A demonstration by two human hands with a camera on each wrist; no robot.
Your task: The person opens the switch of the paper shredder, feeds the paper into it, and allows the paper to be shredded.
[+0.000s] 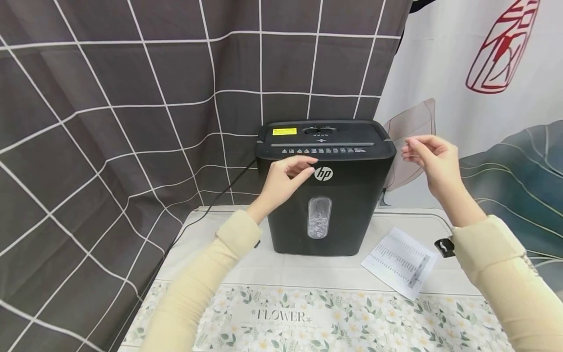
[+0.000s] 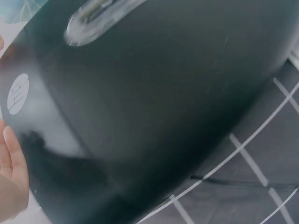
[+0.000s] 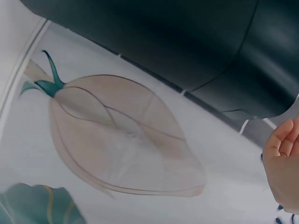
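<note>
A black HP paper shredder (image 1: 290,205) stands upright on the table, shreds of paper showing through its clear window (image 1: 318,222). In front of its upper face, left of the round logo, is my left hand (image 1: 283,180), fingers loosely bent and holding nothing. My right hand (image 1: 435,159) is raised beside the shredder's upper right corner, its fingers softly curled with nothing visible between them. The left wrist view has the shredder front (image 2: 140,93) filling most of it, with part of the left hand (image 2: 13,172) at the edge. In the right wrist view, the right hand (image 3: 282,163) appears below the dark shredder side (image 3: 140,37).
A printed sheet of paper (image 1: 400,261) lies on the table right of the shredder, near a small black object (image 1: 445,247). A black cord (image 1: 211,205) runs left from the shredder. A dark checked curtain (image 1: 176,73) hangs behind, and a flowered cloth (image 1: 272,318) covers the front.
</note>
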